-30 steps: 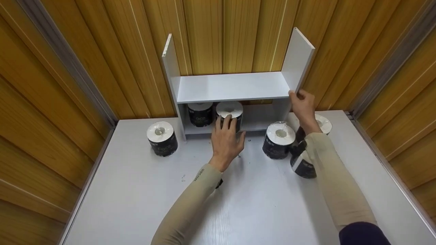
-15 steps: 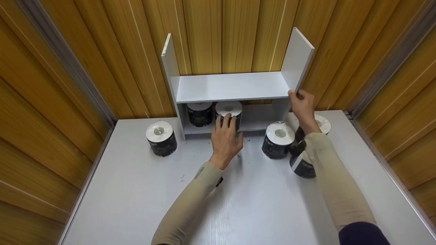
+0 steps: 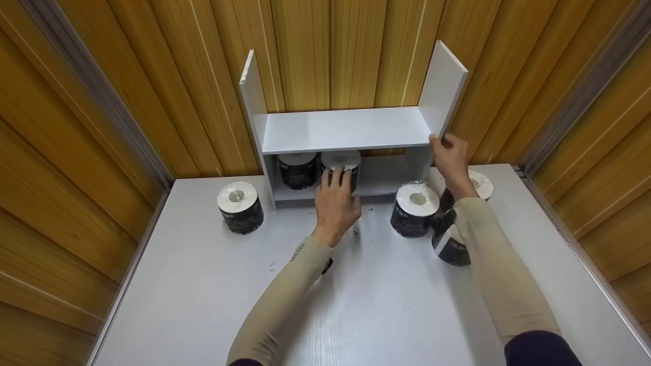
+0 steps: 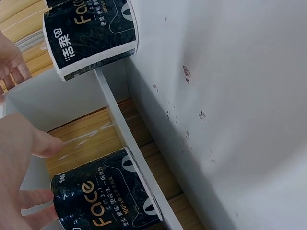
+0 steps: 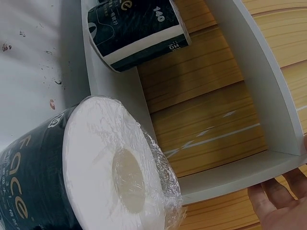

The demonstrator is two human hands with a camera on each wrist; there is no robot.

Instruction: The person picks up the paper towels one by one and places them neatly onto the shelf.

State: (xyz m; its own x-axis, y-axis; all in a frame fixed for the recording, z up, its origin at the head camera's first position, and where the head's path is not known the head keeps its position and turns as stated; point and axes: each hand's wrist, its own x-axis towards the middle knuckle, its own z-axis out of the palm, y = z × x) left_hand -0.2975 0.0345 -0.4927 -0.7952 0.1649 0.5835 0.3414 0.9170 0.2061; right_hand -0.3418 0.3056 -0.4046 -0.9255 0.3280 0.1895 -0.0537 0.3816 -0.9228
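A white two-tier shelf [image 3: 341, 129] stands against the back wall. In its lower compartment a black-wrapped toilet roll [image 3: 298, 175] sits at the left, with a second toilet roll [image 3: 341, 158] upright beside it. My left hand [image 3: 335, 211] touches this second roll with extended fingers, the thumb apart from it; the left wrist view shows the fingertips [image 4: 41, 215] against the wrapped roll [image 4: 103, 191]. With my right hand [image 3: 452, 160] I grip the front edge of the shelf's right side panel [image 3: 445, 84], fingers on its outer face.
One toilet roll [image 3: 240, 208] stands left of the shelf on the white table [image 3: 203, 305]. At the right are a plastic-wrapped roll [image 3: 415, 211], a tilted roll [image 3: 452, 246] and another roll [image 3: 482, 184] partly behind my right arm. Wood-patterned walls [image 3: 351, 51] enclose the table.
My left hand has moved slightly forward, and the second roll sits a little deeper in the lower compartment. My right hand keeps its grip on the side panel.
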